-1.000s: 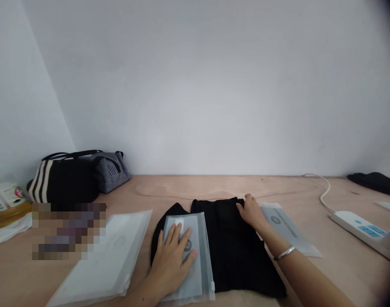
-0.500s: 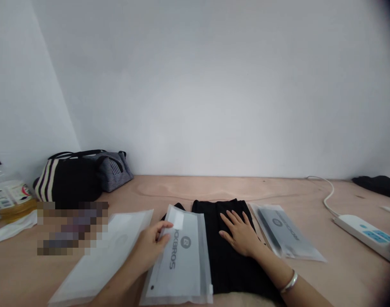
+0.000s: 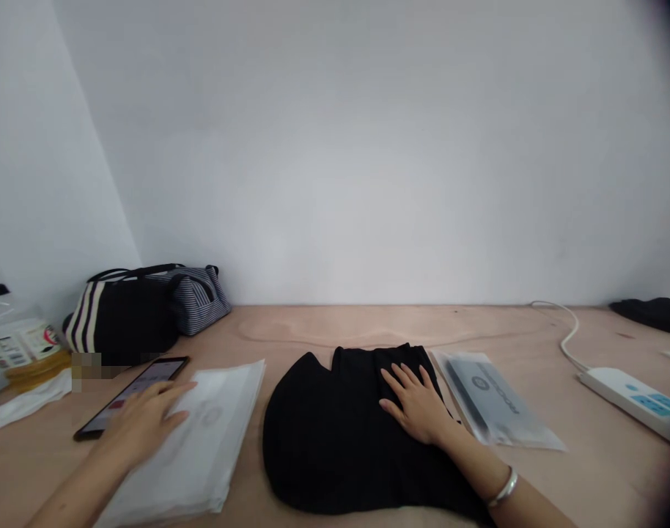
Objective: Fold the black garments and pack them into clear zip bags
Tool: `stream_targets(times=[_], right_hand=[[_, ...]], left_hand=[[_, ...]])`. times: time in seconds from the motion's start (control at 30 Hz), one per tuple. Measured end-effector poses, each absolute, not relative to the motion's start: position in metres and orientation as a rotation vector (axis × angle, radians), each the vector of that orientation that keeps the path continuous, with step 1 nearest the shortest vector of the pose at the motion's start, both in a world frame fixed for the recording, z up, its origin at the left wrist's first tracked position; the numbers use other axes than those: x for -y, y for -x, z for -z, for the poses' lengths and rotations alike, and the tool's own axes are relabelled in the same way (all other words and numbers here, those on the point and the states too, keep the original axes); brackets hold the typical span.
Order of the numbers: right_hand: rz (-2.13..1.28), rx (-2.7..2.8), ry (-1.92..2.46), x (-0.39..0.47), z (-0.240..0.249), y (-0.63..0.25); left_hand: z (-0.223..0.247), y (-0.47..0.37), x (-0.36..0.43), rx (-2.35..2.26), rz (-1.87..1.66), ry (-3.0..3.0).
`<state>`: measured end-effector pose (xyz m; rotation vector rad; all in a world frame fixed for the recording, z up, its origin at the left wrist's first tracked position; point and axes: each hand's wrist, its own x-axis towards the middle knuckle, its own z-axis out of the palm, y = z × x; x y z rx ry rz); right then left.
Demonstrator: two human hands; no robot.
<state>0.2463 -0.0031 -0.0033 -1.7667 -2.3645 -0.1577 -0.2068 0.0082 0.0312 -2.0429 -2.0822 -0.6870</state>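
While right hand [image 3: 417, 409] touches black cloth [image 3: 318, 440], tabletop [image 3: 313, 326] beyond

The person's right hand [image 3: 417, 411] lies spread on black fabric [image 3: 335, 440], a frosted pouch [image 3: 492, 400] just beyond its outer side, while the left hand [image 3: 142, 425] is over white pouches [image 3: 200, 433], a phone [image 3: 131, 396] partly behind it.

Indoor room, homelike or a small informal workroom; the pictures do not settle which. Note the plain pale wall [image 3: 368, 183] and the wood-grained tabletop [image 3: 324, 323]. Personal articles, namely a black bag [image 3: 131, 323], a striped bag [image 3: 200, 304], a phone [image 3: 159, 370] and a labelled bottle [image 3: 30, 352], suggest domestic use; frosted plastic pouches [image 3: 203, 455] beside black fabric [image 3: 324, 433] lend a workroom character
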Motion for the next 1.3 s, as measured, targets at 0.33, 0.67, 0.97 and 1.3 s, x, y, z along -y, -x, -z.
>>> stream_targets(times=[0.33, 0.67, 0.97, 1.3], right_hand=[[0.264, 2.03, 1.863, 0.003, -0.012, -0.252], [0.112, 1.744, 2.323, 0.0, -0.018, -0.268], [0.02, 1.584, 2.274, -0.008, -0.034, -0.264], [-0.09, 1.93, 1.536, -0.011, -0.05, -0.167]], left_hand=[[-0.017, 0.027, 0.045, 1.583, 0.371, 2.749], [0.003, 0.026, 0.048, 1.52, 0.355, 2.683], [0.002, 0.026, 0.05, 1.53, 0.354, 2.69], [-0.003, 0.024, 0.05, 1.534, 0.304, 2.711]])
